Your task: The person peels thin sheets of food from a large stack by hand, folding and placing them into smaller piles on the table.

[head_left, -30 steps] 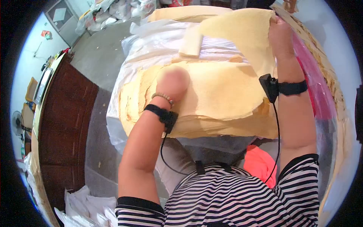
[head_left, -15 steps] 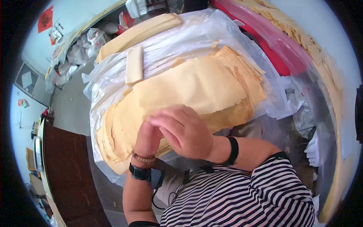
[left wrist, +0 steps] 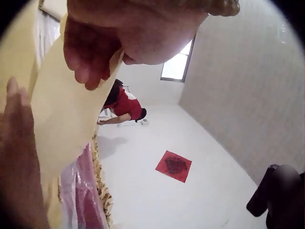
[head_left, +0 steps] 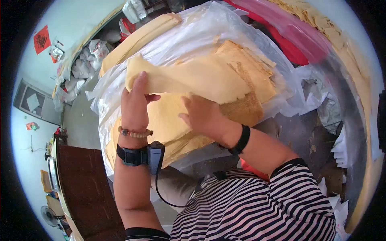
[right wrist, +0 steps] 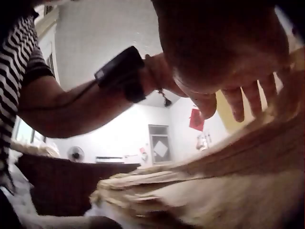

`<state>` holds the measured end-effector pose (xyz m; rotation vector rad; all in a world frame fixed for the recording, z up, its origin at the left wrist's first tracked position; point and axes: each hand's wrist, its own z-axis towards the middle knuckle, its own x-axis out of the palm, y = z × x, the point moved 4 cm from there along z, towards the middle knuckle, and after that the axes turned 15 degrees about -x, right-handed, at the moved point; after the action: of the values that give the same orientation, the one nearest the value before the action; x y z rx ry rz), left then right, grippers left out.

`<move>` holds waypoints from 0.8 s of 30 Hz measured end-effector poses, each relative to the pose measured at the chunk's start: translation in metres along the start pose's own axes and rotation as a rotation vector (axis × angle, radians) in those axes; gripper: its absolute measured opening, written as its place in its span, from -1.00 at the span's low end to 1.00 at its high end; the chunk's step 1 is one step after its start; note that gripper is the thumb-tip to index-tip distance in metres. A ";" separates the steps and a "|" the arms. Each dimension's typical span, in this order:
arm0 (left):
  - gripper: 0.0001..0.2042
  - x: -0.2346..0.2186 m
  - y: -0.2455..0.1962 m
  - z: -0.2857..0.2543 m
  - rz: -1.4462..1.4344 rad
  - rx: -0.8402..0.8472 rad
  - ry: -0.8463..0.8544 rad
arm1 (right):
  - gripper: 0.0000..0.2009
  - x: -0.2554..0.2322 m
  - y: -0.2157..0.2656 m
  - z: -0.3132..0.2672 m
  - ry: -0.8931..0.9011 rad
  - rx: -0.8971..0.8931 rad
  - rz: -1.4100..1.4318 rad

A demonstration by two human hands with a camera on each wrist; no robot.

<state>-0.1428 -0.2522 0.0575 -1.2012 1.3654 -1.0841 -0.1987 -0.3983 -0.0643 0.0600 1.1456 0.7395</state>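
Observation:
A thin pale yellow sheet (head_left: 197,78) with a ragged edge lies lifted at its left end above a stack of similar sheets (head_left: 167,114). My left hand (head_left: 134,106) pinches that raised end between thumb and fingers; in the left wrist view the fingers curl over the sheet (left wrist: 66,114). Close to the sheet's near edge is my right hand (head_left: 205,116), its palm over the stack. The right wrist view shows that hand (right wrist: 224,52) with fingers spread and extended, holding nothing, above the layered sheet edges (right wrist: 157,186).
Clear plastic (head_left: 217,24) covers the surface under the stack. Behind lies a long folded pile (head_left: 140,38) of yellow sheets. Pink plastic (head_left: 297,32) runs along the right side. A dark brown cabinet (head_left: 86,188) stands at the left. Another person in red (left wrist: 126,105) bends in the background.
My right hand came down from the far right to beside the left hand, then moved right, apart from it. My left hand moved forward and left and now lifts the top sheet's end.

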 end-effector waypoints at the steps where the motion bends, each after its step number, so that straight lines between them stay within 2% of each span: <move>1: -0.63 0.004 -0.006 0.001 0.008 0.020 0.004 | -0.46 -0.005 -0.008 0.005 0.066 0.043 -0.032; 3: -0.64 0.010 -0.015 0.003 0.022 0.056 0.010 | -0.45 -0.011 -0.020 0.009 0.204 0.128 -0.094; 6: -0.64 0.008 -0.028 0.018 -0.041 0.073 0.024 | -0.40 -0.007 -0.024 -0.001 0.090 0.117 -0.043; 9: -0.65 0.015 -0.051 0.021 -0.051 0.111 0.061 | -0.36 -0.016 -0.026 0.008 -0.084 0.145 -0.223; 12: -0.65 0.022 -0.072 0.029 -0.014 0.175 0.068 | -0.34 -0.030 -0.049 0.019 -0.321 0.257 -0.148; 14: -0.65 0.018 -0.086 0.025 -0.015 0.278 0.061 | -0.35 -0.038 -0.077 0.023 -0.262 0.425 0.029; 16: -0.66 0.006 -0.088 0.015 0.078 0.430 0.003 | -0.35 -0.042 -0.110 0.019 -0.353 0.654 0.442; 17: -0.66 -0.002 -0.086 0.007 0.169 0.530 -0.062 | -0.34 -0.039 -0.126 0.017 -0.473 0.789 0.768; 18: -0.66 -0.009 -0.079 0.003 0.040 0.404 -0.049 | -0.33 -0.033 -0.137 0.012 -0.588 0.913 1.100; 19: -0.65 -0.017 -0.070 -0.004 -0.089 0.276 -0.040 | -0.33 -0.032 -0.141 0.005 -0.619 0.855 1.167; 21: -0.68 -0.036 -0.042 -0.029 0.001 0.156 -0.058 | -0.33 -0.026 -0.144 -0.013 -0.673 0.736 1.306; 24: -0.68 -0.064 0.037 -0.062 0.069 -0.085 -0.171 | -0.34 -0.012 -0.141 -0.037 -0.710 0.540 1.523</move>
<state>-0.2064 -0.1832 0.0359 -1.2693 1.3208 -0.8617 -0.1615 -0.5244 -0.1272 1.6517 0.3942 1.5025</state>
